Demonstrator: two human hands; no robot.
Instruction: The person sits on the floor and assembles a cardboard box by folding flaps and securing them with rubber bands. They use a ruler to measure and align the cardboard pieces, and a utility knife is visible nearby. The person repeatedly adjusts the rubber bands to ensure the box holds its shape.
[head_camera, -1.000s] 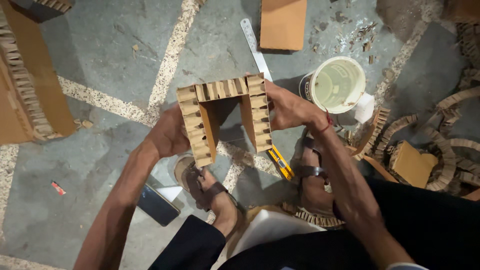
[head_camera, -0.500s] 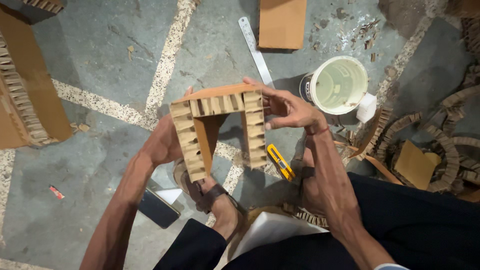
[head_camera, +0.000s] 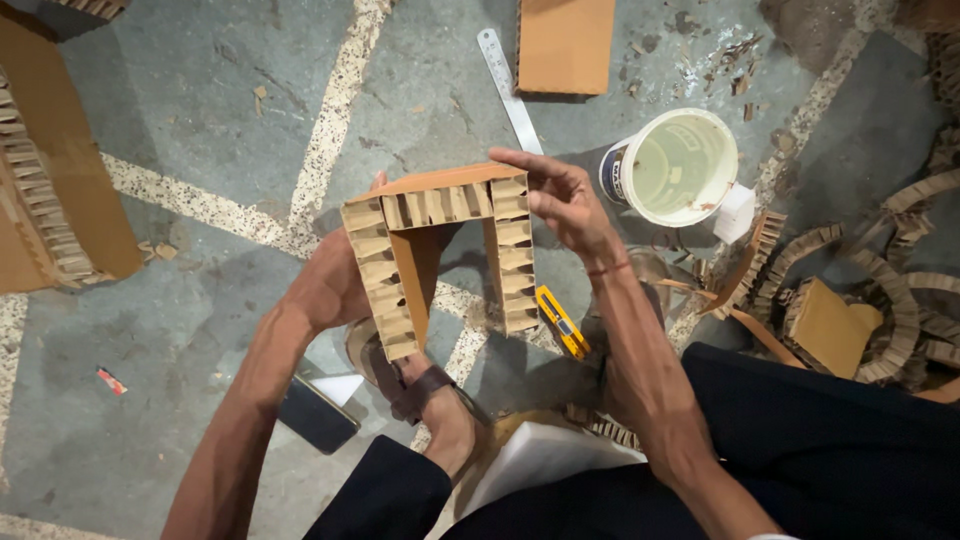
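Cardboard arch (head_camera: 440, 255) gripped both sides, left hand (head_camera: 330, 285), right hand (head_camera: 560, 200)

Open grey floor (head_camera: 200, 120) left of and above the cardboard arch (head_camera: 440, 250). Hemmed in on the right by white bucket (head_camera: 672, 165), steel ruler (head_camera: 508, 88) and yellow knife (head_camera: 562, 322); crowded further right with cardboard scraps (head_camera: 860, 300).

A grey concrete floor (head_camera: 200, 100) crossed by pale speckled terrazzo strips (head_camera: 330, 130) lies under even light, strewn with cardboard scraps (head_camera: 890, 300), a flat cardboard sheet (head_camera: 565, 45), a steel ruler (head_camera: 508, 90), a white bucket (head_camera: 675, 165) and a dark phone (head_camera: 315, 415)
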